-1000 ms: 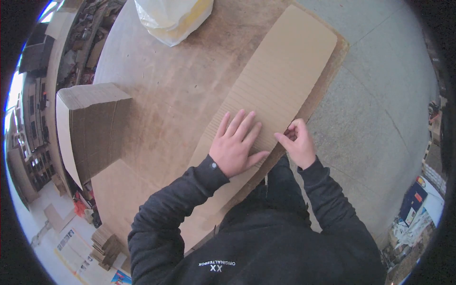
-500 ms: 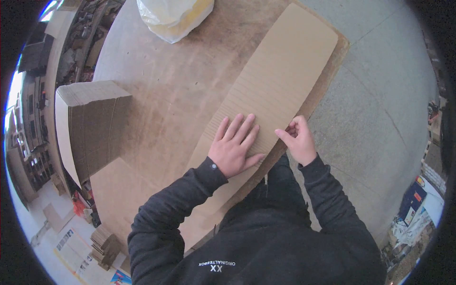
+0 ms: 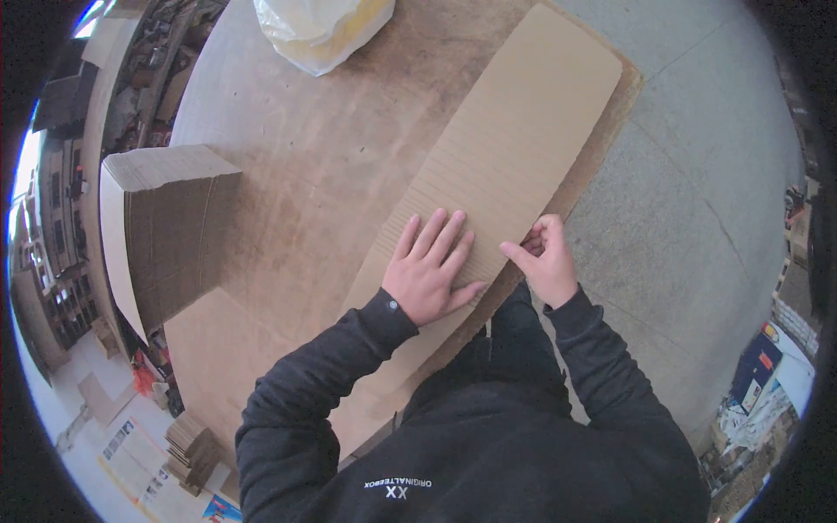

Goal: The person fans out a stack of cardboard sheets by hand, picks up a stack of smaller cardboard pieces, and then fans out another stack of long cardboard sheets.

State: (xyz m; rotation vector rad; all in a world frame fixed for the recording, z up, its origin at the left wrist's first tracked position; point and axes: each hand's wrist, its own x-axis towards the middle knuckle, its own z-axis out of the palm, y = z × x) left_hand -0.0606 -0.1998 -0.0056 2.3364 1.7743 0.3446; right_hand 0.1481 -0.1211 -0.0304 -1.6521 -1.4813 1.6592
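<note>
A long cardboard sheet [image 3: 514, 131] with rounded far corners and crosswise creases lies slantwise along the right edge of the wooden table [image 3: 305, 148]. My left hand [image 3: 432, 270] rests flat on its creased middle, fingers spread and pointing away from me. At the sheet's right edge is my right hand [image 3: 547, 261]; its thumb lies on the edge and the other fingers curl beside it, pinching the cardboard. The tips of those curled fingers are partly hidden.
A stack of folded cardboard [image 3: 179, 231] stands at the table's left. A white plastic bag [image 3: 323, 30] with something yellow inside sits at the far side. Smaller cardboard pieces [image 3: 192, 449] are at lower left. Concrete floor [image 3: 671, 209] lies to the right.
My right hand has shifted very slightly left along the sheet's edge. My left hand stays flat in the same place.
</note>
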